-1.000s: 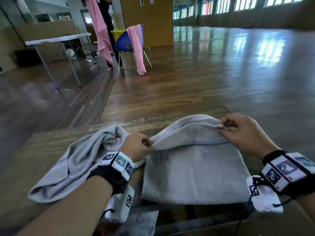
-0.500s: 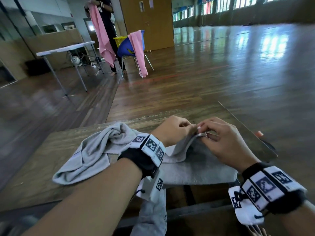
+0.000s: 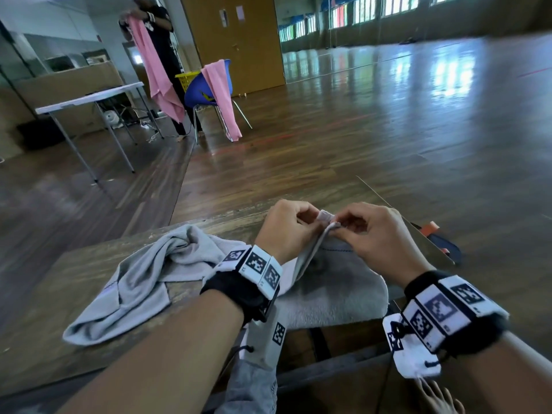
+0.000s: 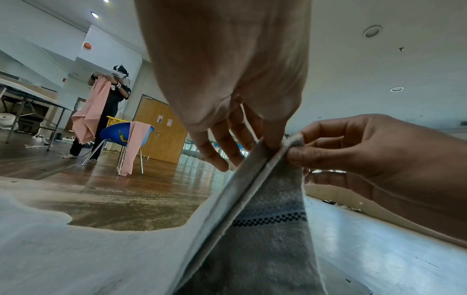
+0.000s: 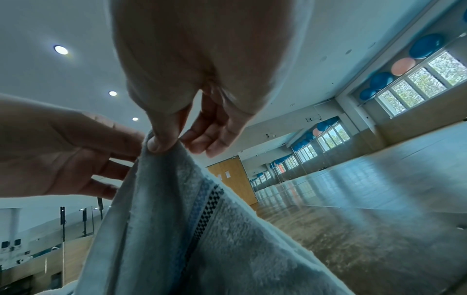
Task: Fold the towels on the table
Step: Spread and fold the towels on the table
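Observation:
A grey towel (image 3: 334, 291) with a dark checked stripe lies on the wooden table (image 3: 44, 300), its far corners lifted and brought together. My left hand (image 3: 294, 224) and right hand (image 3: 363, 227) meet above it, each pinching a corner between thumb and forefinger. The left wrist view shows the two towel edges (image 4: 252, 179) held side by side, the stripe (image 4: 272, 218) below. In the right wrist view my right thumb pinches the towel (image 5: 202, 229) at its top. A second grey towel (image 3: 143, 276) lies crumpled on the table to the left.
The table's right edge (image 3: 403, 218) runs close to my right hand, with an orange and dark object (image 3: 439, 237) on the floor beyond. Far back left, a person (image 3: 161, 40) holds a pink towel by a white table (image 3: 89, 98) and a blue chair (image 3: 206, 88).
My hands moved from wide apart to touching, bringing the towel's two far corners together. The towel went from spread flat to gathered and lifted in the middle.

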A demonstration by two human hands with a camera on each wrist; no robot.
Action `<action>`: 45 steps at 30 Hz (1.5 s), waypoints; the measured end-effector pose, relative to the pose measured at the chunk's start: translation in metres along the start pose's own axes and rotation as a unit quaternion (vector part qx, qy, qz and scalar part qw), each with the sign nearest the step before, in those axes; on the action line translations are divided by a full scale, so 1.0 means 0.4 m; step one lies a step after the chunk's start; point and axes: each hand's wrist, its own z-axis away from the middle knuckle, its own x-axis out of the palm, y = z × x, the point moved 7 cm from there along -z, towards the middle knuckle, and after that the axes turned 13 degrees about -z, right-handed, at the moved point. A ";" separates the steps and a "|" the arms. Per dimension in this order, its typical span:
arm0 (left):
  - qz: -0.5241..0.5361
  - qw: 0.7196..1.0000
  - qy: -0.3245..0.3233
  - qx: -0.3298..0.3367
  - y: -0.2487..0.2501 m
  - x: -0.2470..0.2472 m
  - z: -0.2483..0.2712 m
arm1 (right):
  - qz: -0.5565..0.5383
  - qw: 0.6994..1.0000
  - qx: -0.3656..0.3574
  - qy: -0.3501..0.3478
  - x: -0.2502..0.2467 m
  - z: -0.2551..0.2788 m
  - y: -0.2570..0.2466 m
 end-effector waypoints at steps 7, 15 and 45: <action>-0.054 0.997 0.059 0.016 -0.001 -0.018 0.001 | -0.011 0.999 0.012 0.030 0.000 -0.014 0.007; -0.143 0.980 0.135 -0.015 -0.044 -0.075 -0.044 | -0.019 0.999 0.025 -0.025 0.049 -0.019 0.008; -0.073 0.995 -0.012 0.063 -0.038 -0.008 -0.049 | 0.035 0.998 0.041 0.029 0.040 -0.076 0.059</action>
